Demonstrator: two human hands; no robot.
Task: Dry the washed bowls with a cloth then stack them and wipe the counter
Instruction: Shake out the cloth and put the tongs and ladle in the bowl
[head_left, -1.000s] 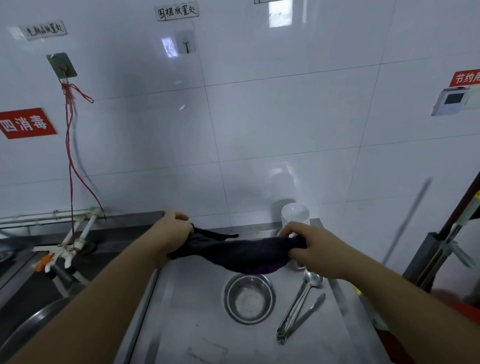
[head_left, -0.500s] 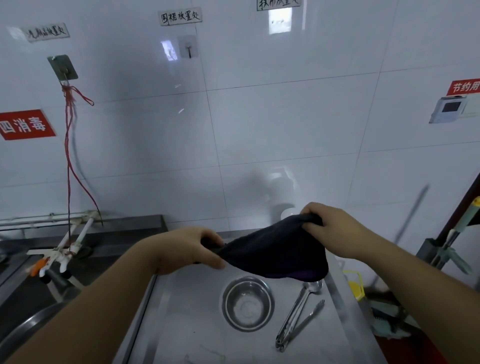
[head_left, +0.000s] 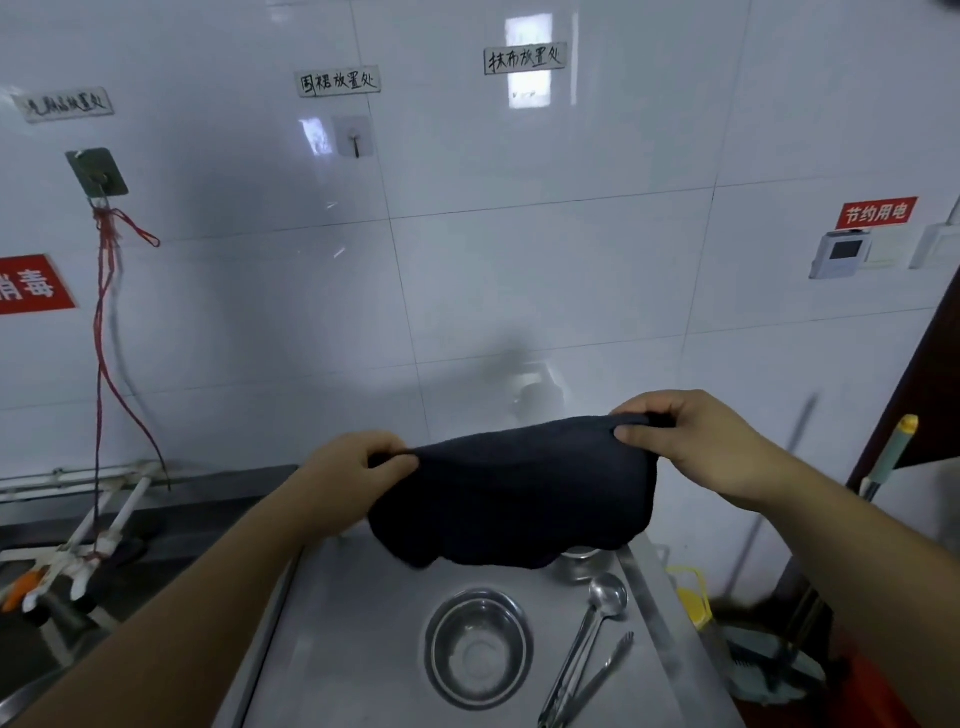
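cloth (head_left: 514, 493) raised, spread wider | long axis left-right | both grips pinching corners | bowl (head_left: 478, 649) seemingly untouched

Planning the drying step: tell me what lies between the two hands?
The dark cloth, gripped by left hand and right hand, spans it in the head view.

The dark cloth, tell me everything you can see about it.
The dark cloth looks like soft, thick navy or black fabric, plain with no pattern visible. It is held up in the air above the steel counter, stretched between the two hands: the left hand pinches its left edge, the right hand grips its higher right corner. The middle sags, hiding part of a metal bowl behind it.
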